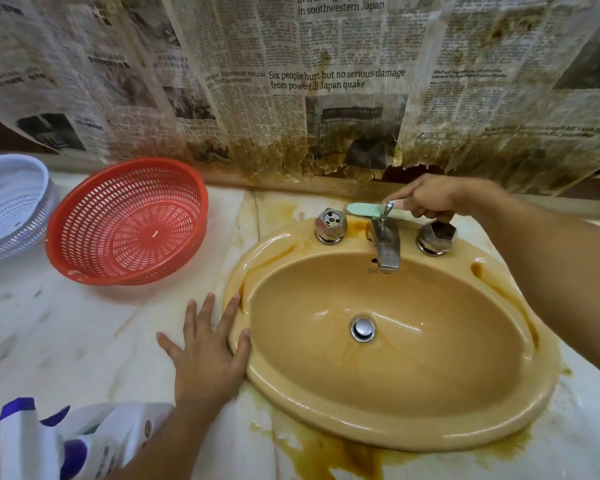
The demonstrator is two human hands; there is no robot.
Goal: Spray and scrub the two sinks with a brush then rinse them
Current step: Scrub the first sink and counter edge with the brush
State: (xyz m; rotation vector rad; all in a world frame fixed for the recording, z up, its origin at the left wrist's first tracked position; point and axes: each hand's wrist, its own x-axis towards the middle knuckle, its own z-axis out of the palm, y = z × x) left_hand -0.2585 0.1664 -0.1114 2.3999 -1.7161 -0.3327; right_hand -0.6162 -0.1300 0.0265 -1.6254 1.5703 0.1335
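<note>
The scrubbing step was in hand. The right hand [430,197] gripped the handle of a pale green brush [364,209], fingers curled round it. The brush head was at the back edge of the sink [413,434], just behind the tap [386,242]; whether the bristles touched the surface could not be told. The left hand [207,355] lay flat and spread on the bench [66,323], fingertips touching the sink's left rim, holding nothing. Only one sink was in view. A spray bottle [25,438] was at the bench's front left corner. The next move probably called for working the brush around the tap base and the knobs [330,226], then rinsing
</note>
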